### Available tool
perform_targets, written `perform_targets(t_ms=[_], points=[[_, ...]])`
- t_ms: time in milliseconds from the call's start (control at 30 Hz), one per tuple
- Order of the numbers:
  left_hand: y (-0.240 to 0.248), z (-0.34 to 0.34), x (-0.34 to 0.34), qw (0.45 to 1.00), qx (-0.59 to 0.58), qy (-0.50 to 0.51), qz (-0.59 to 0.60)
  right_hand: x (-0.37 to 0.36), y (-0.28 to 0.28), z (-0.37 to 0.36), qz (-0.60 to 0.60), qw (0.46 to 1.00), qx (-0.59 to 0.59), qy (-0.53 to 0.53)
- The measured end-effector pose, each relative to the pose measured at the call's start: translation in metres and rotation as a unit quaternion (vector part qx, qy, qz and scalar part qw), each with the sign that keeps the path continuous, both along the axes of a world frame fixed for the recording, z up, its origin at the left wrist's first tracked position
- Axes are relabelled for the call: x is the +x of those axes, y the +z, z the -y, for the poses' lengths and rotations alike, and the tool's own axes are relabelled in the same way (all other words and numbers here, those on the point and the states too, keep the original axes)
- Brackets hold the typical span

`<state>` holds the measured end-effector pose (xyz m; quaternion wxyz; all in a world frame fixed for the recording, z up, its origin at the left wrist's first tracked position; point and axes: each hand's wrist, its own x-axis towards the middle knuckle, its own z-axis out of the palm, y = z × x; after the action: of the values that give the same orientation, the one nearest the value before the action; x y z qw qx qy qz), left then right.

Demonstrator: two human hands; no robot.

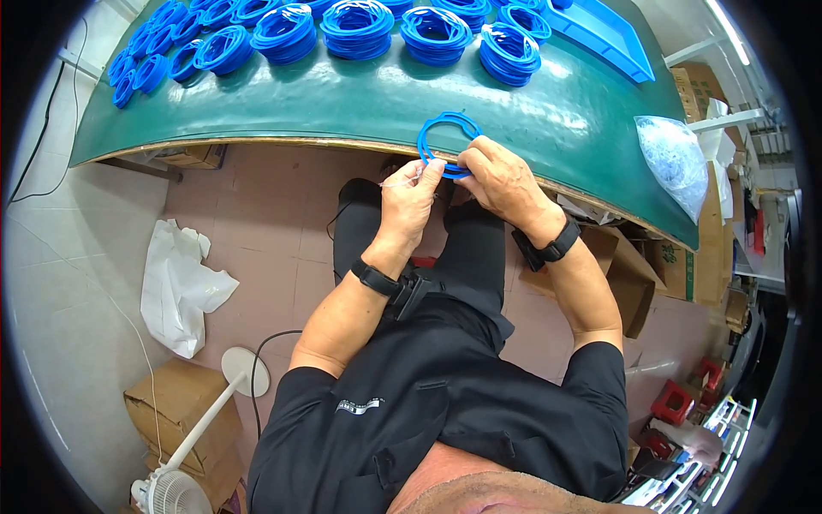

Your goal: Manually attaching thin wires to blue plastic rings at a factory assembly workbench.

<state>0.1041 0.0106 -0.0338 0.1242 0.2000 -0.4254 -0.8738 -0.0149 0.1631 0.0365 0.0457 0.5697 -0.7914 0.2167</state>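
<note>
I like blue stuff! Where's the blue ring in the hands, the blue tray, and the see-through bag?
thin blue rubber ring [438, 122], head view, upper rim.
flat blue plastic tray [612, 38], head view, floor.
clear plastic bag [676, 158], head view, middle.

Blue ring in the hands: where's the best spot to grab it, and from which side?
Probably the near arc of the blue ring, from the person's side. It is a thin flat loop, so pinch the rim between fingertips. Its far part lies over the green table, and both the left hand and right hand already pinch that near edge.
</note>
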Motion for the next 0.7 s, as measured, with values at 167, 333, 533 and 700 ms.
perform_targets(t_ms=[167, 333, 533, 700], points=[[0.006, 0.003, 0.004, 1.000, -0.012, 0.022, 0.013, 0.002, 0.002, 0.004, 0.014, 1.000, -0.017, 0.021], [0.006, 0.047, 0.023, 0.990, -0.130, 0.048, 0.026, 0.001, 0.011, 0.002, 0.008, 0.995, -0.088, 0.038], [0.055, 0.199, 0.046, 0.948, -0.228, 0.215, 0.050, -0.022, -0.009, -0.002, 0.014, 0.992, -0.102, -0.073], [0.071, 0.355, 0.033, 0.917, -0.270, 0.290, 0.050, -0.027, -0.023, 0.004, -0.018, 0.990, -0.106, -0.093]])
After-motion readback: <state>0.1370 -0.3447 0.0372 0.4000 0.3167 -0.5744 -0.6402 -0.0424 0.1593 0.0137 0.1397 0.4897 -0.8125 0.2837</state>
